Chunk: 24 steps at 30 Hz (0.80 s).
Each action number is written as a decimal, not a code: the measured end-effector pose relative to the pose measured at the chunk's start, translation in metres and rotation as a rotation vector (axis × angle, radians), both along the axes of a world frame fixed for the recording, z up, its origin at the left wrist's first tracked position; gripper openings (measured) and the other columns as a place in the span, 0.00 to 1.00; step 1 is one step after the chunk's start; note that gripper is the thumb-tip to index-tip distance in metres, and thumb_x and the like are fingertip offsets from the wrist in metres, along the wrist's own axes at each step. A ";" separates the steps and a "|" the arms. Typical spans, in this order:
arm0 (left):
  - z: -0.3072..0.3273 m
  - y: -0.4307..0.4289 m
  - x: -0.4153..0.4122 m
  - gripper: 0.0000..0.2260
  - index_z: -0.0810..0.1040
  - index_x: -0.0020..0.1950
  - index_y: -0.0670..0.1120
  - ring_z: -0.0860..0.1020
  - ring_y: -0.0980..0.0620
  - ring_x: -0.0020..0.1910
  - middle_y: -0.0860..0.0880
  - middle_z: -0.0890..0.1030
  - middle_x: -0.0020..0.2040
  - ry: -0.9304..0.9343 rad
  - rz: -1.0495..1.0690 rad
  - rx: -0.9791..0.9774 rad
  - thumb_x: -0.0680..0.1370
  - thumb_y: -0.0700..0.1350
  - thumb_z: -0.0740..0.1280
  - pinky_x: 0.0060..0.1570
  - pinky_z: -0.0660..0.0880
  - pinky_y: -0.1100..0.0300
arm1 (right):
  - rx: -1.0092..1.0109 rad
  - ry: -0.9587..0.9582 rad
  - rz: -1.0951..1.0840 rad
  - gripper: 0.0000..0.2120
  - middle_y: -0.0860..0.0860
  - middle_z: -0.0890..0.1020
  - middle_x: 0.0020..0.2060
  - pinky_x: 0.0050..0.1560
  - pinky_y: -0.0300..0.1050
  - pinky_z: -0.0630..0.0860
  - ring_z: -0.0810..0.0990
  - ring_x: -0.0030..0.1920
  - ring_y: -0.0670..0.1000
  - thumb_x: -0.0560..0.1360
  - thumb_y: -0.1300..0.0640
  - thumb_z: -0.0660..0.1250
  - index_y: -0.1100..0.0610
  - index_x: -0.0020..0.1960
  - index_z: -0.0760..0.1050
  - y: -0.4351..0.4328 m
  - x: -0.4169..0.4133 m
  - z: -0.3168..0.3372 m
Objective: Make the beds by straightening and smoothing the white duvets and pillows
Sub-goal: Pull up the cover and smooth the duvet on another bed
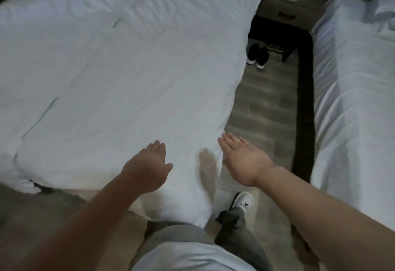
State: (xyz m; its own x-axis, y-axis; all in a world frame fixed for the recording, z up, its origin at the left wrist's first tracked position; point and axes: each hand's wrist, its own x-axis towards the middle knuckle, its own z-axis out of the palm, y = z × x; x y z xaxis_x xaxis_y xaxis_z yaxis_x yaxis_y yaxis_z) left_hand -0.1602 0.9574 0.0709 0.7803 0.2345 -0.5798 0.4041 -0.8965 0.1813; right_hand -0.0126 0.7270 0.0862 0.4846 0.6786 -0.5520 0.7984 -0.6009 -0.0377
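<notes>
We held our left hand (pixel 149 164) and right hand (pixel 241 159) flat, fingers straight, gripping nothing, above the white duvet's (pixel 119 74) corner.

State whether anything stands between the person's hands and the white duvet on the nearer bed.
Nothing visible does. The left hand is open over the duvet near its corner; contact is unclear. The right hand, open, palm showing, is beside the duvet's hanging edge, above the floor.
</notes>
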 end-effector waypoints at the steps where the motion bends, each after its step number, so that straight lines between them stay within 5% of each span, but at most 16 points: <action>1: -0.006 -0.007 0.001 0.31 0.51 0.82 0.40 0.56 0.45 0.80 0.42 0.53 0.83 -0.003 0.050 0.026 0.85 0.55 0.54 0.77 0.56 0.52 | -0.001 0.010 0.059 0.30 0.55 0.44 0.82 0.81 0.49 0.44 0.43 0.82 0.53 0.86 0.53 0.49 0.59 0.83 0.40 0.000 0.014 -0.010; 8: -0.046 -0.106 -0.003 0.33 0.50 0.82 0.38 0.53 0.42 0.81 0.39 0.51 0.82 0.139 0.434 -0.025 0.85 0.56 0.57 0.79 0.55 0.49 | -0.108 0.134 0.487 0.32 0.57 0.43 0.82 0.80 0.51 0.44 0.43 0.82 0.55 0.85 0.54 0.51 0.61 0.82 0.40 -0.010 0.070 -0.059; 18: -0.159 -0.236 0.003 0.38 0.45 0.82 0.38 0.45 0.38 0.81 0.38 0.43 0.82 0.243 0.646 -0.048 0.82 0.51 0.63 0.80 0.50 0.47 | -0.233 0.180 0.793 0.37 0.58 0.41 0.82 0.80 0.53 0.44 0.41 0.82 0.57 0.81 0.58 0.55 0.62 0.82 0.38 -0.031 0.054 -0.143; 24: -0.253 -0.271 -0.014 0.52 0.31 0.80 0.45 0.34 0.34 0.79 0.38 0.29 0.79 0.078 0.856 0.041 0.77 0.57 0.70 0.79 0.46 0.39 | 0.014 0.111 0.861 0.41 0.60 0.35 0.80 0.81 0.57 0.40 0.34 0.81 0.59 0.80 0.54 0.60 0.59 0.82 0.37 -0.026 0.024 -0.222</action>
State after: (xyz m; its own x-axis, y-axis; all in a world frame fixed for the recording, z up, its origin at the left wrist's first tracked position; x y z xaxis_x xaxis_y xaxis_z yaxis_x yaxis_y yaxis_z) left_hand -0.1744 0.6866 -0.1818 0.2833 0.7462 -0.6025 0.9542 -0.2825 0.0988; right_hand 0.0116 0.7014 -0.1356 -0.2566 0.7918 -0.5542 0.9665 0.2116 -0.1452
